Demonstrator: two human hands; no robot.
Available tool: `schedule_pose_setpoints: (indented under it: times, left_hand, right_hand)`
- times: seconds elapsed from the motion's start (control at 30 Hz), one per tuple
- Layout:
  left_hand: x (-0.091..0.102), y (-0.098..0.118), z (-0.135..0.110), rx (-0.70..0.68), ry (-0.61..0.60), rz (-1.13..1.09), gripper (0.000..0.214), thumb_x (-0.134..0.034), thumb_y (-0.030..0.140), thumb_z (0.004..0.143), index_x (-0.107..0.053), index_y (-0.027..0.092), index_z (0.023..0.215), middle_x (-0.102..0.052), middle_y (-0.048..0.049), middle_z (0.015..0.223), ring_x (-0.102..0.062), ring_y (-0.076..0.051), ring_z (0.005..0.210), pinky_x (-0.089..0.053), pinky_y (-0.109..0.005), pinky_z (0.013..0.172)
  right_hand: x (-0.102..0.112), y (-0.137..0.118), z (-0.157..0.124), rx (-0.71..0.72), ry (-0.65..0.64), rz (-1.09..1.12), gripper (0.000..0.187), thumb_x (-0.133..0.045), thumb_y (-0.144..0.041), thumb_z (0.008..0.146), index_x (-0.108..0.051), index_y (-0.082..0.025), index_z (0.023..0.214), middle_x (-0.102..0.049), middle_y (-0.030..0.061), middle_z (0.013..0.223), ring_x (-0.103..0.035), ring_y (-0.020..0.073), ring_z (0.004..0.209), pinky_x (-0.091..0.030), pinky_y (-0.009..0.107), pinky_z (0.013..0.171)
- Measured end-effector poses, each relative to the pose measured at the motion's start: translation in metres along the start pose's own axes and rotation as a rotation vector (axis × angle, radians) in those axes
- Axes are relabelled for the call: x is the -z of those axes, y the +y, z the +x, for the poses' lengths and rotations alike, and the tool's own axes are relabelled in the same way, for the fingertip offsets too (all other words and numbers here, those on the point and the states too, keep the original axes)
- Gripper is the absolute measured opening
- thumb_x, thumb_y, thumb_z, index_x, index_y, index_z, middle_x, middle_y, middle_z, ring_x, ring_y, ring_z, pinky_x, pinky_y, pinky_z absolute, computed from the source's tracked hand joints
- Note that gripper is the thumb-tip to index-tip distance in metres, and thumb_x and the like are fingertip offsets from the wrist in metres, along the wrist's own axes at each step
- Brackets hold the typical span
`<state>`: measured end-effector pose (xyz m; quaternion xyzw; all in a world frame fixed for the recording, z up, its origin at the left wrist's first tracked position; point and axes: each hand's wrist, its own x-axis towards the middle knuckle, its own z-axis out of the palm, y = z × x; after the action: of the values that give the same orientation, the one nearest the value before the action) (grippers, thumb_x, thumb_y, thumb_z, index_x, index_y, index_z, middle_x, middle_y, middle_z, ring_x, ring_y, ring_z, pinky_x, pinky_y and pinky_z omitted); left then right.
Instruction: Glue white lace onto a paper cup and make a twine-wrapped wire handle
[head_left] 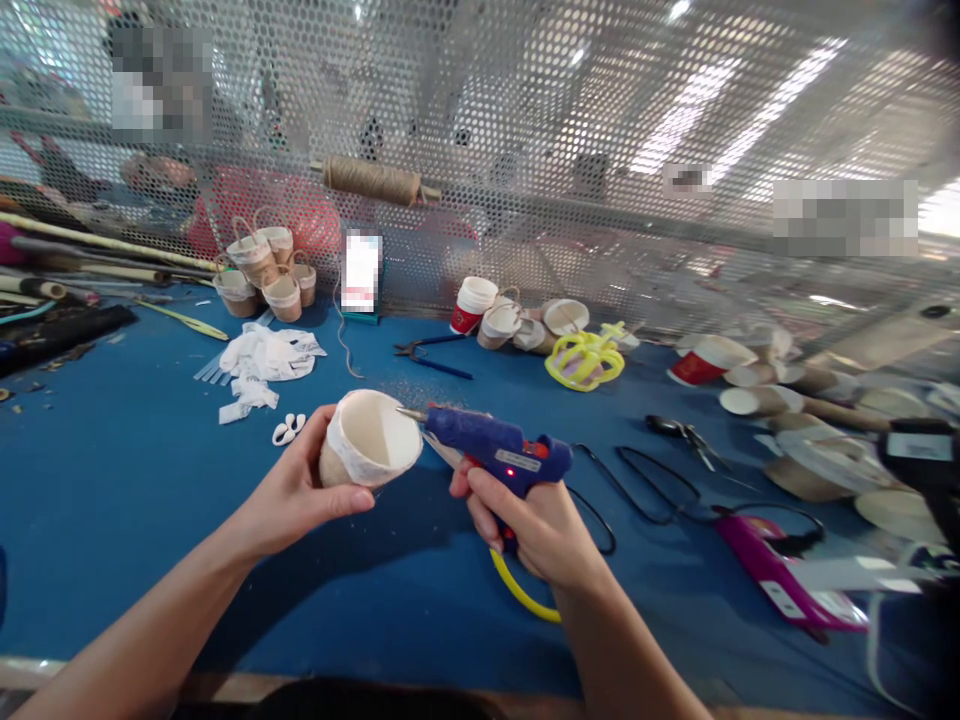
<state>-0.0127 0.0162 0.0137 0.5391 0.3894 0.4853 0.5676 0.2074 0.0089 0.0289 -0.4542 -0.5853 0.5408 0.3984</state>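
White-lined cup [370, 440], tan below its pale band [348, 455].

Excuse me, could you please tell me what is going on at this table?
A person's left hand holds a cup, its open mouth tilted toward the camera. The right hand grips a blue glue gun with a small red light showing. Its nozzle points at the cup's rim; whether they touch is unclear. Small handled cups stand at the back left, and pliers lie beyond the glue gun.
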Motion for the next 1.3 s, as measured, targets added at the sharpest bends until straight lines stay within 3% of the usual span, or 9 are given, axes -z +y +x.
schedule_pose_setpoints:
  times: [0.13, 0.3, 0.6, 0.97, 1.13, 1.3]
  left_hand:
    - [-0.001, 0.001, 0.002, -0.007, 0.003, 0.049, 0.06, -0.076, 0.028, 0.055, -0.048, 0.022, 0.107, -0.059, -0.0057, 0.099, -0.057, -0.018, 0.084, -0.05, -0.027, 0.069]
    - [0.002, -0.001, 0.003, -0.004, -0.032, 0.093, 0.058, -0.076, 0.031, 0.054, -0.049, 0.023, 0.105, -0.059, -0.0046, 0.094, -0.056, -0.018, 0.08, -0.05, -0.028, 0.067]
    - [0.005, 0.0, 0.003, 0.034, -0.073, 0.088, 0.052, -0.076, 0.031, 0.055, -0.054, 0.022, 0.101, -0.059, -0.0046, 0.089, -0.056, -0.017, 0.074, -0.049, -0.025, 0.06]
    - [0.008, -0.004, 0.003, 0.035, -0.087, 0.086, 0.053, -0.076, 0.032, 0.055, -0.055, 0.022, 0.103, -0.058, -0.0045, 0.088, -0.054, -0.016, 0.072, -0.047, -0.023, 0.056]
    - [0.005, -0.003, 0.004, 0.055, -0.074, -0.034, 0.06, -0.079, 0.022, 0.051, -0.051, 0.022, 0.104, -0.056, -0.0023, 0.093, -0.054, -0.014, 0.077, -0.047, -0.022, 0.063]
    - [-0.001, -0.003, 0.003, 0.149, -0.062, -0.288, 0.068, -0.081, 0.019, 0.049, -0.048, 0.022, 0.109, -0.056, -0.0053, 0.1, -0.057, -0.019, 0.083, -0.05, -0.032, 0.072]
  right_hand:
    - [0.008, -0.005, -0.001, -0.028, 0.003, -0.116, 0.029, -0.055, -0.041, 0.079, -0.056, -0.013, 0.074, -0.043, -0.0068, 0.039, -0.039, 0.0052, 0.032, -0.032, 0.02, 0.034]
    - [0.013, -0.007, -0.002, 0.005, -0.041, -0.104, 0.029, -0.053, -0.042, 0.08, -0.055, -0.013, 0.075, -0.042, -0.0073, 0.04, -0.037, 0.0047, 0.032, -0.03, 0.02, 0.033]
    - [0.012, -0.011, -0.003, -0.065, 0.034, -0.252, 0.028, -0.058, -0.039, 0.077, -0.059, -0.013, 0.07, -0.044, -0.0065, 0.04, -0.038, 0.0041, 0.033, -0.033, 0.018, 0.035]
    - [0.016, -0.017, -0.003, -0.113, 0.007, -0.226, 0.029, -0.059, -0.038, 0.076, -0.06, -0.012, 0.066, -0.044, -0.0056, 0.04, -0.039, 0.0044, 0.033, -0.032, 0.018, 0.035]
    - [0.017, -0.013, -0.004, -0.046, -0.028, 0.015, 0.03, -0.059, -0.041, 0.076, -0.06, -0.012, 0.07, -0.042, -0.0061, 0.039, -0.034, 0.0028, 0.031, -0.026, 0.017, 0.032]
    - [0.007, -0.004, 0.001, -0.085, -0.056, 0.363, 0.031, -0.059, -0.043, 0.076, -0.059, -0.012, 0.069, -0.038, -0.0067, 0.039, -0.027, 0.0021, 0.031, -0.019, 0.014, 0.028]
